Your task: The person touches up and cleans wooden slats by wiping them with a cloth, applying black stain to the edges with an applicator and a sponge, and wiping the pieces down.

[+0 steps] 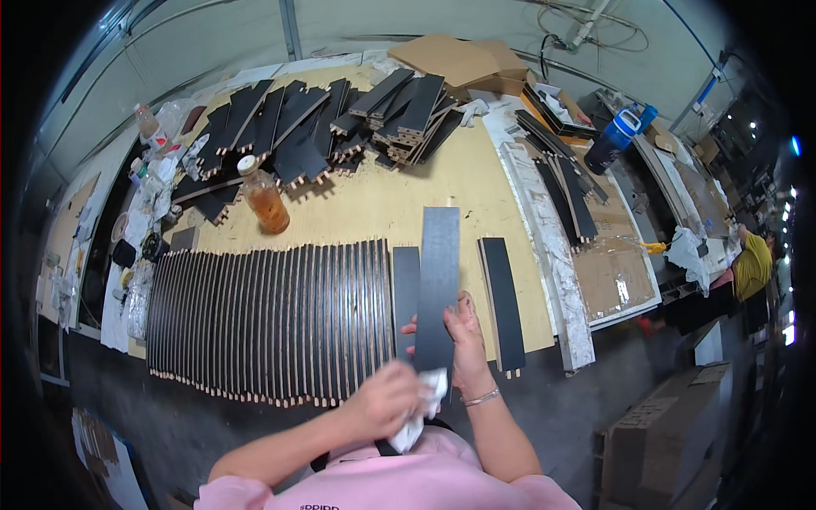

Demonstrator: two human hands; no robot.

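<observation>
The long, flat black wooden slat (438, 285) is standing nearly upright in front of the person's chest, above the near edge of the pale plywood worktable (382, 208). The right hand (467, 336) is gripping it low on its right edge, fingers wrapping round the back. The left hand (389, 399) is closing around a crumpled white cloth (422, 412) and pressing it against the slat's bottom end.

The slat is looking thin, rigid and light, so one hand is probably enough to steady it. Its smooth dark face may be slippery, so holding by the edges, as the right hand is doing, seems the safest grip.

On the table just to its left, a long row of similar black slats (272, 319) is lying side by side, and one single black slat (501, 302) is lying apart to the right. Farther back, a loose heap of black slats (340, 123) is piling up, with a clear bottle of amber liquid (265, 200) standing before it.
</observation>
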